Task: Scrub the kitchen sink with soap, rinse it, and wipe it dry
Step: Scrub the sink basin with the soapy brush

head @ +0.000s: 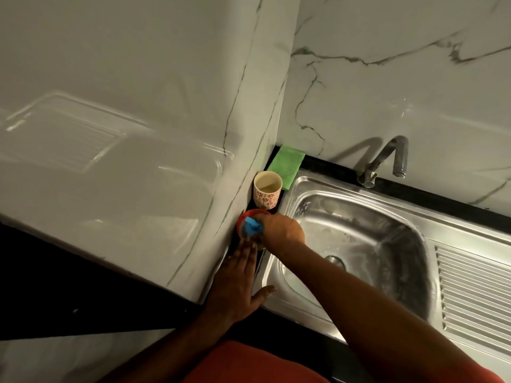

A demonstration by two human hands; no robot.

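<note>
Steel sink (456,226), set into a dark surface (431,194) in the corner of two marble-patterned walls (387,64). The basin lies right of centre, its sides and floor streaked with a whitish, soapy film; the round drain (336,261) sits in the floor near the front left, and a ribbed draining board (475,294) adjoins the basin on the right. A bent metal tap (387,161) rises from the surface behind the rim, its spout pointing down over the back edge. In the narrow strip between the left wall and the sink stand, from back to front: a green cloth (286,165) lying flat in the corner, a patterned cup (267,193) upright and just beside it, and a red tub (242,218). The right hand (279,230) reaches across the basin's left rim to the tub, fingers curled around a blue object (253,225); its forearm crosses the front left part of the basin and hides it. The left hand (237,283) lies flat with straight fingers on the strip before the tub, thumb touching the sink rim. A red garment (262,363) fills the lower edge.
</note>
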